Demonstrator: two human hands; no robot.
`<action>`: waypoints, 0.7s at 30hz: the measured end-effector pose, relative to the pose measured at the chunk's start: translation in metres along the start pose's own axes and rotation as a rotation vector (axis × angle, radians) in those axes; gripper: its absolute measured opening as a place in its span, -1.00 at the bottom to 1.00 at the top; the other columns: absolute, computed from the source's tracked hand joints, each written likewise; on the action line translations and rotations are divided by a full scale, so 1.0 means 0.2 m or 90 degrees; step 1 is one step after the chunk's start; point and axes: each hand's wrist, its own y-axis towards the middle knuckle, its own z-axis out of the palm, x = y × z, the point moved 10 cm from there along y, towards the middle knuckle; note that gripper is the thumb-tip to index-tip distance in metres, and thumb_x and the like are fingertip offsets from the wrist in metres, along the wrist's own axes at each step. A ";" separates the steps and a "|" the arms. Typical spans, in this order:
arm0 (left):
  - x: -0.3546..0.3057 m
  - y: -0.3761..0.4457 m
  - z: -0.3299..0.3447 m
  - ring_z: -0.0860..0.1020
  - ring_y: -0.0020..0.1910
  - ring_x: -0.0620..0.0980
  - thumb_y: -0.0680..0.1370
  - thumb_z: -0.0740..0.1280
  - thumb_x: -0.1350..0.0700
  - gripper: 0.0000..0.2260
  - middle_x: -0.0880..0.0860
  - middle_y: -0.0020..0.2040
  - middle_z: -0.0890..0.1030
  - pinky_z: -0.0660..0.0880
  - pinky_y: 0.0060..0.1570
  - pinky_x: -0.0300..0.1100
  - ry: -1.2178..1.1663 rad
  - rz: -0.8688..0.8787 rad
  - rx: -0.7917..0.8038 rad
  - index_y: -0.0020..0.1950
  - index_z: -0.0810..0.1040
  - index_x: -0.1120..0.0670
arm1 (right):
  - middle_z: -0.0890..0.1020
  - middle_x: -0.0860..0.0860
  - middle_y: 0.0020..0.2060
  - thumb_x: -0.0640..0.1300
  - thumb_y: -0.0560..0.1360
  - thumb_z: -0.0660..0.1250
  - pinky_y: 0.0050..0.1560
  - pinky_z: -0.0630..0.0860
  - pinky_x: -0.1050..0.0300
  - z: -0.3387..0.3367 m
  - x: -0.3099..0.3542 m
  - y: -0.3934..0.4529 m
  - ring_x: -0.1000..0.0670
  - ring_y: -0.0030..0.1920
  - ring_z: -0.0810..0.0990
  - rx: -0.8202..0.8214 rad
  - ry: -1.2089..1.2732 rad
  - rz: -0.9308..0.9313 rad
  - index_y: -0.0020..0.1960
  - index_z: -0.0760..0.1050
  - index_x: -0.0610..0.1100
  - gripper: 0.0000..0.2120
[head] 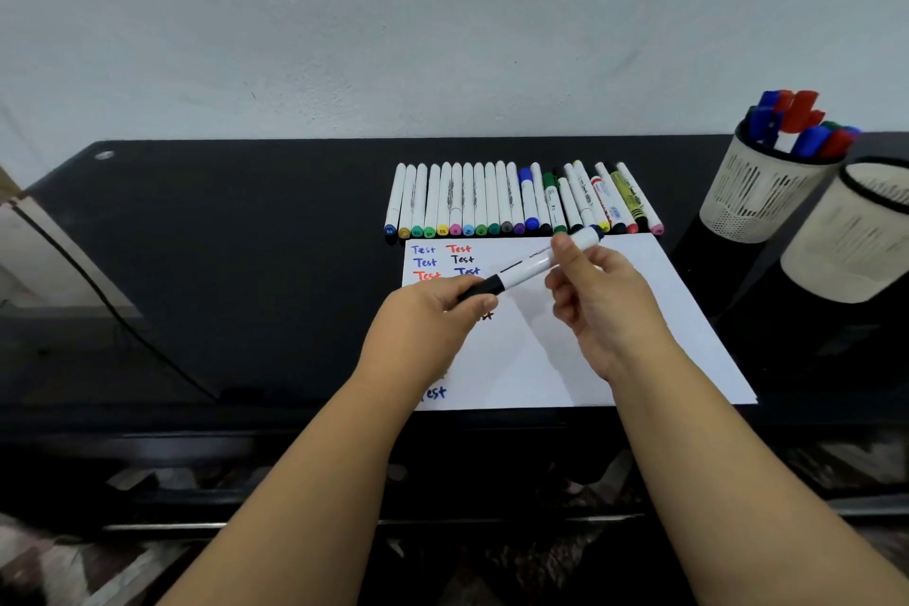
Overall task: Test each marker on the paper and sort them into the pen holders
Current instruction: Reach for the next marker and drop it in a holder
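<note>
We hold the black-capped marker [529,267] above the paper [590,335], its long axis running from the cap at lower left to the butt at upper right. Our left hand [433,315] closes its grip on the cap end; our right hand [597,305] pinches the barrel. Untested markers [516,202] lie beyond the paper, pen holders [767,192] stand right on the bench [246,236].

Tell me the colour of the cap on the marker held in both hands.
Black cap, on a white marker; seen clearly in the head view.
</note>
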 end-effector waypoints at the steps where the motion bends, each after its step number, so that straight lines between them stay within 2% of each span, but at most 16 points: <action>1: 0.00 -0.01 -0.01 0.37 -0.45 -0.15 0.53 0.33 -0.04 -0.83 -0.08 -0.32 0.54 0.35 -0.43 -0.30 0.003 -0.003 -0.005 0.10 0.61 -0.11 | 0.56 -0.02 -0.33 -0.01 0.45 0.43 -0.34 0.39 0.22 -0.05 0.02 0.00 0.06 -0.39 0.40 -0.050 0.007 -0.012 0.11 0.41 -0.12 -0.66; 2: -0.01 -0.02 -0.02 0.38 -0.43 -0.13 0.53 0.33 -0.04 -0.83 -0.04 -0.29 0.56 0.36 -0.40 -0.26 0.008 -0.004 -0.008 0.10 0.61 -0.09 | 0.55 -0.02 -0.26 -0.02 0.44 0.45 -0.30 0.40 0.21 -0.10 0.05 -0.02 0.05 -0.34 0.42 -0.097 -0.017 -0.038 0.13 0.36 -0.08 -0.63; 4: -0.02 -0.04 -0.03 0.38 -0.41 -0.10 0.54 0.33 -0.03 -0.84 0.03 -0.23 0.59 0.39 -0.33 -0.17 0.020 -0.004 -0.004 0.08 0.61 -0.06 | 0.46 0.02 -0.12 -0.08 0.48 0.41 -0.19 0.39 0.20 -0.14 0.15 -0.06 0.03 -0.16 0.45 -0.146 -0.190 -0.142 0.11 0.31 -0.02 -0.67; 7: -0.09 -0.07 0.00 0.40 -0.39 -0.08 0.54 0.31 -0.04 -0.85 0.04 -0.21 0.60 0.42 -0.29 -0.12 0.040 0.010 0.026 0.07 0.61 -0.07 | 0.28 0.05 0.14 -0.24 0.52 0.32 0.09 0.30 0.29 0.00 0.29 -0.17 0.03 0.22 0.35 -0.073 -0.539 -0.328 0.17 0.42 0.02 -0.72; 9: -0.14 -0.09 0.01 0.40 -0.39 -0.09 0.54 0.31 -0.05 -0.87 0.01 -0.25 0.58 0.40 -0.30 -0.14 0.038 0.018 0.042 0.03 0.60 -0.10 | 0.24 0.01 0.26 -0.25 0.53 0.30 0.13 0.22 0.30 0.10 0.28 -0.22 0.04 0.32 0.22 -0.006 -0.704 -0.408 0.22 0.48 -0.01 -0.70; 10: -0.18 -0.09 0.03 0.41 -0.37 -0.09 0.54 0.31 -0.05 -0.89 -0.02 -0.24 0.58 0.42 -0.27 -0.14 0.040 0.023 0.052 0.01 0.59 -0.12 | 0.25 -0.02 0.28 -0.24 0.54 0.29 0.12 0.27 0.26 0.12 0.28 -0.25 0.01 0.31 0.22 0.001 -0.754 -0.443 0.22 0.51 -0.03 -0.72; 13: -0.29 -0.10 0.09 0.46 -0.21 -0.21 0.53 0.31 -0.09 -0.84 -0.21 -0.16 0.55 0.42 -0.13 -0.28 0.049 0.062 0.101 0.09 0.57 -0.17 | 0.40 -0.12 0.17 -0.30 0.52 0.28 -0.02 0.46 0.01 0.06 0.36 -0.28 -0.12 0.17 0.35 -0.036 -0.773 -0.507 0.13 0.57 -0.15 -0.78; 15: -0.37 -0.10 0.15 0.45 0.06 -0.25 0.52 0.29 -0.13 -0.68 -0.28 0.06 0.53 0.34 0.08 -0.31 0.046 0.102 0.137 0.27 0.49 -0.18 | 0.45 -0.13 0.11 -0.33 0.51 0.26 -0.04 0.49 -0.04 -0.04 0.42 -0.26 -0.14 0.11 0.42 -0.067 -0.768 -0.504 0.12 0.56 -0.19 -0.77; 17: -0.43 -0.07 0.22 0.35 0.32 -0.16 0.54 0.23 -0.18 -0.59 -0.22 0.32 0.43 0.25 0.28 -0.18 0.062 0.134 0.157 0.38 0.38 -0.19 | 0.46 -0.07 0.09 -0.35 0.51 0.26 -0.03 0.46 0.17 -0.18 0.50 -0.23 -0.04 0.04 0.46 -0.101 -0.731 -0.493 0.11 0.55 -0.17 -0.77; 19: -0.47 -0.02 0.30 0.28 0.41 -0.09 0.56 0.18 -0.20 -0.55 -0.15 0.44 0.32 0.23 0.34 -0.11 0.103 0.143 0.167 0.45 0.27 -0.18 | 0.44 0.03 0.04 -0.34 0.51 0.28 -0.09 0.35 0.48 -0.31 0.58 -0.21 0.10 -0.06 0.44 -0.122 -0.653 -0.479 0.07 0.54 -0.13 -0.80; 21: -0.50 0.04 0.43 0.23 0.45 -0.05 0.57 0.14 -0.21 -0.52 -0.10 0.49 0.24 0.21 0.35 -0.10 0.144 0.152 0.186 0.48 0.21 -0.17 | 0.43 0.07 0.02 -0.29 0.52 0.30 -0.11 0.31 0.58 -0.45 0.65 -0.19 0.15 -0.09 0.43 -0.141 -0.582 -0.466 0.05 0.53 -0.09 -0.84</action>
